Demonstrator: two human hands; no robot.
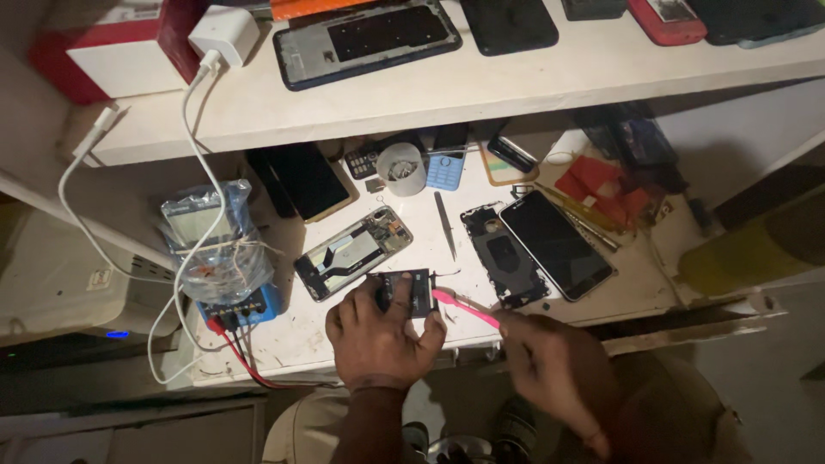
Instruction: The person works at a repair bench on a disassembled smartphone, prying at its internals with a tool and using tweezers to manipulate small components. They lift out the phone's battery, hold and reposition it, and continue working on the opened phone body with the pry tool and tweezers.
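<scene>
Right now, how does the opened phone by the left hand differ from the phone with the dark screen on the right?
The opened phone lies with its insides exposed, metal and parts showing; the dark-screen phone lies closed, glass up and blank. The opened one sits just above the left hand; the other sits farther right. Both lie flat on the white bench.

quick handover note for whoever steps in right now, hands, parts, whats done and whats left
Left hand: pressed down on a small black phone part at the front edge of the white bench, pinning it.
Right hand: holds a pink tool, tip at the part's right edge.
Nearby: opened phone frame to the left, metal tweezers behind, black back cover and dark-screened phone to the right.
Done: phones lie opened.
Left: the part is still being worked; nothing reassembled.
</scene>
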